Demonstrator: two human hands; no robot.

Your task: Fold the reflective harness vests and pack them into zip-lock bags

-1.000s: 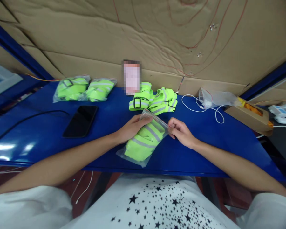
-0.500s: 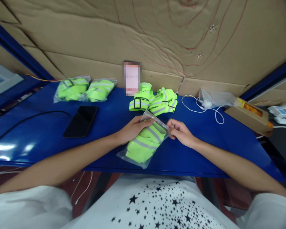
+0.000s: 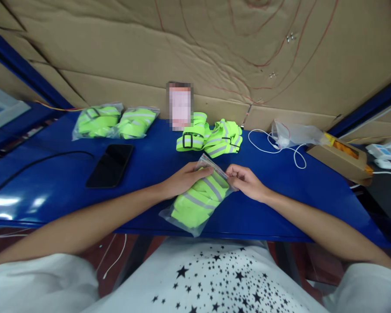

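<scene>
A clear zip-lock bag point(image 3: 190, 229) lies tilted between my hands, near the front of the blue table. Folded inside it is a neon-yellow reflective strap point(image 3: 200, 200) with grey stripes. My left hand point(image 3: 185, 180) grips the bag's upper left side, thumb on top of the plastic. At the top right corner, by the zip edge, my right hand point(image 3: 244, 180) pinches the bag with curled fingers. Just beyond the bag sit two loose bundles of reflective strap, the left bundle point(image 3: 192, 137) with a black buckle, the right bundle point(image 3: 226, 137) beside it.
Two filled bags, a left one point(image 3: 97, 121) and a right one point(image 3: 137, 122), lie at the back left. A black phone point(image 3: 110, 166) rests left of my hands. A white cable point(image 3: 263, 148), a plastic pouch point(image 3: 296, 134) and a cardboard box point(image 3: 342, 158) are on the right.
The bag with the strap has shifted slightly, its lower end a little nearer to me. My left hand has moved slightly right; my right hand stays at the zip corner.
</scene>
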